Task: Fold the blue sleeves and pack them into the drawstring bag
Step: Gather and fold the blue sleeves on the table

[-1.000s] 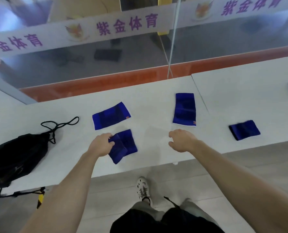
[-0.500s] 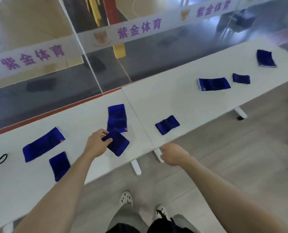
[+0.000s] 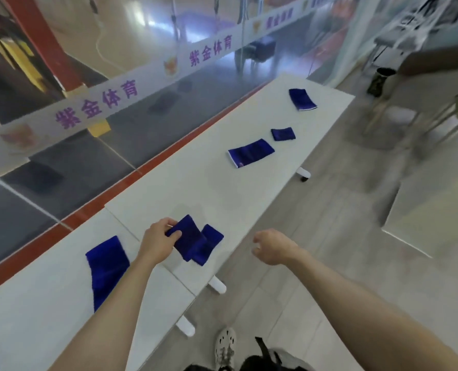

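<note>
My left hand (image 3: 158, 243) pinches a folded blue sleeve (image 3: 187, 236) and holds it just above the white table (image 3: 195, 183). It overlaps a second folded sleeve (image 3: 210, 243) lying at the table's front edge. My right hand (image 3: 274, 247) hovers off the table's edge over the floor, fingers loosely curled and holding nothing. An unfolded blue sleeve (image 3: 106, 266) lies to the left, partly behind my left forearm. Farther right lie a flat sleeve (image 3: 250, 155), a small folded one (image 3: 283, 134) and another flat one (image 3: 302, 99). The drawstring bag is out of view.
A glass wall with a white banner (image 3: 115, 95) runs along the table's far side. Beyond the table's right end stand metal chair legs (image 3: 383, 108) and a grey bench (image 3: 431, 207). My shoe (image 3: 225, 346) is on the floor below.
The view has swung right along the table; the bag has left the frame. My left hand has carried the folded sleeve rightward to the other folded one. My right hand has moved off the table edge.
</note>
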Tool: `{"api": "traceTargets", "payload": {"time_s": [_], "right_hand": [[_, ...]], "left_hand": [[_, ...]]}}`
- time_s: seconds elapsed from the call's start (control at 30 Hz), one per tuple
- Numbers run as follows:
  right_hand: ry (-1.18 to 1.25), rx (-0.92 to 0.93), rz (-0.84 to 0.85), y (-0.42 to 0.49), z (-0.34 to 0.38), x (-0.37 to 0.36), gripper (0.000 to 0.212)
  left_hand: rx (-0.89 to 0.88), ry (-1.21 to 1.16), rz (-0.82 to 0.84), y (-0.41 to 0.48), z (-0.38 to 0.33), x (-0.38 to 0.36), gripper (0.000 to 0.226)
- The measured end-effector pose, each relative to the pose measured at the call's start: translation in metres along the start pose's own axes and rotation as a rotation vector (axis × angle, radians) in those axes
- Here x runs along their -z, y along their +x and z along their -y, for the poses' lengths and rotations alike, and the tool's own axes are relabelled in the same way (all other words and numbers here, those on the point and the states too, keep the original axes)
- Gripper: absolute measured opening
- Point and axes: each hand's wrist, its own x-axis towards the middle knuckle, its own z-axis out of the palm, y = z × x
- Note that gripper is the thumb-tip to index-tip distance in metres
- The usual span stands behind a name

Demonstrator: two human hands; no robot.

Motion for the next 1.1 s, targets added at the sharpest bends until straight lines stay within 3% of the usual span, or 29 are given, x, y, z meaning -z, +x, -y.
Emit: {"api": "traceTargets", "payload": {"time_s": [0.23, 0.53, 0.67, 0.83, 0.97, 1.1], "right_hand": [[0.080, -0.112, -0.080, 0.027, -0.053, 0.045, 0.042], [0.128, -0.146, -0.104, 0.116, -0.149, 0.113, 0.040], [0.139, -0.110, -0.075, 0.178, -0.198, 0.159, 0.046], [0.067, -0.050, -0.031, 0.258, -0.240, 0.212, 0.035], [0.014, 0.002, -0.033, 0.315, -0.252, 0.250, 0.043], [-0.005, 0.035, -0.020, 0.376, -0.257, 0.275, 0.047]], "left_hand": [[-0.139, -0.001, 0.080, 0.081, -0.080, -0.034, 0.018], [-0.177, 0.030, 0.102, 0.194, -0.181, -0.098, 0.020], [-0.144, 0.013, 0.051, 0.247, -0.223, -0.133, 0.019], [-0.038, -0.036, -0.016, 0.292, -0.268, -0.161, 0.023], [0.067, -0.114, -0.094, 0.316, -0.287, -0.169, 0.023], [0.144, -0.117, -0.026, 0.346, -0.290, -0.170, 0.016]]}}
